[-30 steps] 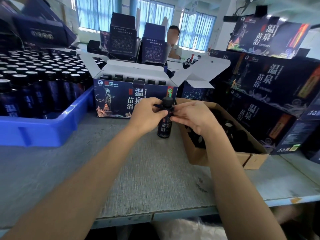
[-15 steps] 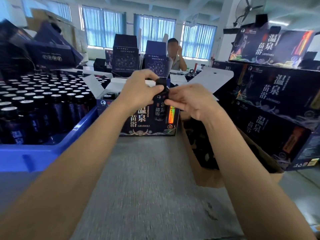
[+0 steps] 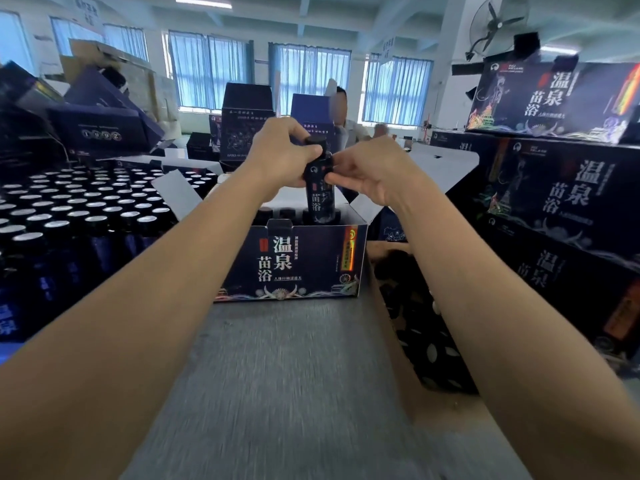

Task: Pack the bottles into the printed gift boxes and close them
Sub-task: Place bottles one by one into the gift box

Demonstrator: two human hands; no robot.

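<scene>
You held one dark bottle (image 3: 320,199) upright with both hands straight ahead at twelve o'clock, over the open printed gift box (image 3: 298,261) that stood on the grey worktop (image 3: 277,375). Your left hand (image 3: 280,155) came in from nine o'clock, its fingers (image 3: 309,153) curled round the bottle's black cap and neck. Your right hand (image 3: 375,176) came in from three o'clock, its fingers (image 3: 335,165) pinching the bottle's shoulder just under the cap. The bottle's foot sat at the mouth of the box, at the right end of the front row; whether it touched the bottom could not be told. Other caps (image 3: 275,214) showed inside the box at the bottle's nine o'clock, and the box's white flaps stood open. At your nine o'clock was a crowd of capped bottles (image 3: 86,209) packed close together. At your three o'clock, just beside the gift box, an open brown carton (image 3: 388,323) held dark pieces too blurred to name, and behind it rose a stack of closed printed boxes (image 3: 554,202). Beyond the gift box, at twelve o'clock, another person (image 3: 353,128) sat among more boxes before blue-curtained windows.
</scene>
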